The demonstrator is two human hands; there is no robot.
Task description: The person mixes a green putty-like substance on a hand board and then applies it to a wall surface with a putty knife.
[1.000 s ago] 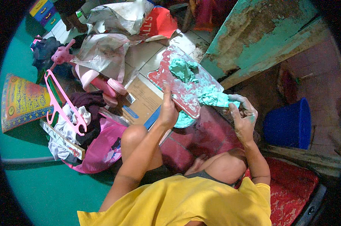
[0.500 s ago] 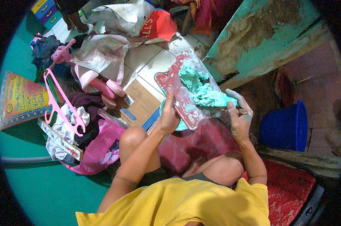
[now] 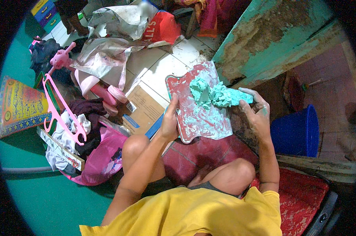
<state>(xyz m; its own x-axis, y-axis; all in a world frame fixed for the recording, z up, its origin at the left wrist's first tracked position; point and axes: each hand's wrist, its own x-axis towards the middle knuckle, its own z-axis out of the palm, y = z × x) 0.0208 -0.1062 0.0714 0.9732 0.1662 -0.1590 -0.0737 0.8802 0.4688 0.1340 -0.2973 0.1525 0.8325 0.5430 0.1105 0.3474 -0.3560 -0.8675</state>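
Note:
My left hand (image 3: 170,121) grips the left edge of a red board (image 3: 182,87), thumb on top, above the floor between my knees. White and turquoise smears cover much of the board. A thick lump of turquoise paste (image 3: 200,90) sits on its upper part. At the board's right side, my right hand (image 3: 259,112) pinches a paste-coated tool (image 3: 245,96) between thumb and fingers. A heap of paste (image 3: 224,95) clings along the tool, touching or very close to the lump. The coating hides the tool's exact kind.
A pink mesh basket (image 3: 103,157) with clothes and a pink hanger (image 3: 60,114) stands left. Flattened cardboard (image 3: 141,111) and a pink ride-on toy (image 3: 94,84) lie ahead. To the right are a blue bucket (image 3: 295,131) and a worn turquoise wooden panel (image 3: 260,47).
The board has turned and shifted slightly right and nearer, showing more of its smeared face. My right hand has moved a little right and up with the paste-coated tool.

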